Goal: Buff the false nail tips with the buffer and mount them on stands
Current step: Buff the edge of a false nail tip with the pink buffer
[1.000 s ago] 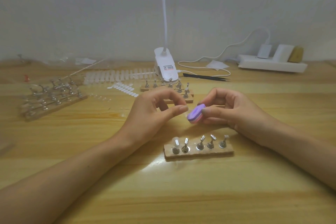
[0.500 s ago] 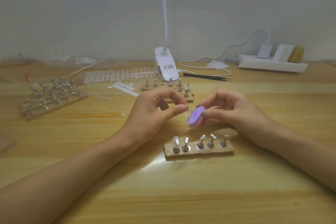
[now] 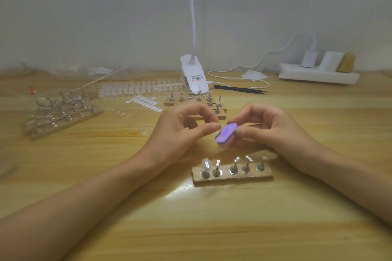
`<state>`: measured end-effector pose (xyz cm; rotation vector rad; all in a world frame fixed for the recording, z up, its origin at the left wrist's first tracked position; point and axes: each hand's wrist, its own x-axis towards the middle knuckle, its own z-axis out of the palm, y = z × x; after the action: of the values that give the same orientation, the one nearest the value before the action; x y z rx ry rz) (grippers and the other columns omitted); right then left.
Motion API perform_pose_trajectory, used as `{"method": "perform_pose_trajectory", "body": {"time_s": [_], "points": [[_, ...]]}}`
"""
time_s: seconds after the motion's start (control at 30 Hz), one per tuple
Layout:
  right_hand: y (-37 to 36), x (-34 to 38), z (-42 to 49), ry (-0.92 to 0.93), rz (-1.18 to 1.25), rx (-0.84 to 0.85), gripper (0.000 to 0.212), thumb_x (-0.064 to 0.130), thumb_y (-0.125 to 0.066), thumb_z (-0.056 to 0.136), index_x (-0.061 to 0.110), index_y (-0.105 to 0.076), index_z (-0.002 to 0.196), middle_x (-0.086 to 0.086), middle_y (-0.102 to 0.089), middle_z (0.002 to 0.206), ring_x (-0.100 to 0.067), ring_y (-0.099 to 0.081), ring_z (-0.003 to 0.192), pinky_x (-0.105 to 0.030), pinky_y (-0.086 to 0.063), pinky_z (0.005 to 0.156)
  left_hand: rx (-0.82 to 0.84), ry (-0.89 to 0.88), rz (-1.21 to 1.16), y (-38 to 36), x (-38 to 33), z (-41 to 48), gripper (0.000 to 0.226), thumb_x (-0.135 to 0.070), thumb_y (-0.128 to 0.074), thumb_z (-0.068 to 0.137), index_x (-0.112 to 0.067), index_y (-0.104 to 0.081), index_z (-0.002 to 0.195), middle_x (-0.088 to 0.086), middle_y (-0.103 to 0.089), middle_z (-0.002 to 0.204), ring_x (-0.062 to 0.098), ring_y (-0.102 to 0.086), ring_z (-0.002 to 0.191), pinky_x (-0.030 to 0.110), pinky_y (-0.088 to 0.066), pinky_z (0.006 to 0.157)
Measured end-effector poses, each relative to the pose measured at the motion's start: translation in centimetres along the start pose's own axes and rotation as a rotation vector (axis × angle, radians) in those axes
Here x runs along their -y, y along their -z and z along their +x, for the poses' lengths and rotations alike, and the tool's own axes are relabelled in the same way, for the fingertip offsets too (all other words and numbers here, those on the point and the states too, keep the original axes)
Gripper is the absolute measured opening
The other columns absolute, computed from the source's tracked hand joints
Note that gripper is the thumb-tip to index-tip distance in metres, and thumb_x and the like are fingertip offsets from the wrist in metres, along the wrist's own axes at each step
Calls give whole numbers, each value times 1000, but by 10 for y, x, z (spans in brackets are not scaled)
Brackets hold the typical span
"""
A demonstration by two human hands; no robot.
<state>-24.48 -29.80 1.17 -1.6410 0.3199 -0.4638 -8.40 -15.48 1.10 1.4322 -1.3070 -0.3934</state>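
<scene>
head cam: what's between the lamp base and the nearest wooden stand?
In the head view: a farther wooden stand, then the left hand and the right hand holding the purple buffer.

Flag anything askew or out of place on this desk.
The stand strips at far left lie heaped and slanted, their pegs jumbled together, unlike the straight near strip. Nothing looks spilled or broken.

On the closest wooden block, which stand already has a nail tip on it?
The leftmost stand: a clear nail tip caps it; the other four are bare metal.
</scene>
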Motion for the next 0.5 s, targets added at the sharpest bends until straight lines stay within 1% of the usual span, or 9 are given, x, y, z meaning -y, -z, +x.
{"method": "perform_pose_trajectory", "body": {"time_s": [0.07,0.1,0.2,0.23,0.3,0.33,0.43,0.47,0.5], "points": [[1,0,1,26,65,-86,17,13,-72,79,8,-66,95,-15,-76,99,-26,-76,88,-24,-59,72,0,-5,2,0,-1,0,11,-11,-75,83,-17,-69,76,-8,-66,81,-2,-53,62,11,-40,61],[3,0,2,23,94,-100,18,12,-71,79,6,-66,96,-16,-76,98,-25,-76,87,-24,-59,72,-7,-11,15,0,-1,0,11,-12,-76,82,-18,-69,76,-10,-65,80,-2,-54,64,11,-41,63],[1,-1,1,-15,20,14,12,15,-75,78,13,-72,90,-16,-76,97,-27,-76,88,-27,-60,72,-19,-30,64,0,-2,-1,12,-13,-77,82,-21,-70,76,-14,-65,80,-2,-56,69,10,-42,67],[1,-2,2,-5,17,-1,13,15,-75,78,12,-71,90,-16,-76,97,-26,-76,88,-27,-60,73,-19,-33,71,0,-2,-1,12,-14,-77,82,-21,-70,76,-15,-65,80,-2,-56,70,10,-43,68],[3,-1,3,25,96,-127,20,16,-74,76,7,-67,93,-15,-77,94,-22,-75,85,-24,-60,73,-19,-38,77,0,-2,-2,13,-14,-77,82,-22,-69,75,-16,-64,80,-2,-56,70,9,-42,68],[4,-1,4,27,110,-151,22,16,-73,75,6,-66,93,-14,-77,93,-21,-75,84,-24,-60,72,-21,-39,82,0,-2,-2,13,-15,-77,82,-23,-69,76,-17,-64,81,-2,-56,70,9,-42,68],[2,-1,1,-9,-4,-16,16,16,-76,77,9,-70,90,-13,-77,96,-26,-76,87,-26,-60,71,-15,-56,105,0,-2,-1,13,-13,-76,83,-22,-69,76,-15,-64,82,-1,-57,73,10,-43,68],[1,-1,1,0,-4,-17,15,15,-76,78,10,-69,90,-13,-76,97,-26,-76,88,-26,-60,71,-11,-64,112,-1,-3,-1,13,-12,-76,82,-22,-69,76,-15,-64,82,-1,-57,73,10,-43,68],[1,-1,2,17,32,-66,15,15,-74,78,9,-67,91,-12,-76,98,-25,-76,89,-26,-60,72,-9,-67,116,-1,-3,-1,14,-12,-77,82,-22,-69,76,-16,-64,82,-2,-57,73,9,-43,67]]}}
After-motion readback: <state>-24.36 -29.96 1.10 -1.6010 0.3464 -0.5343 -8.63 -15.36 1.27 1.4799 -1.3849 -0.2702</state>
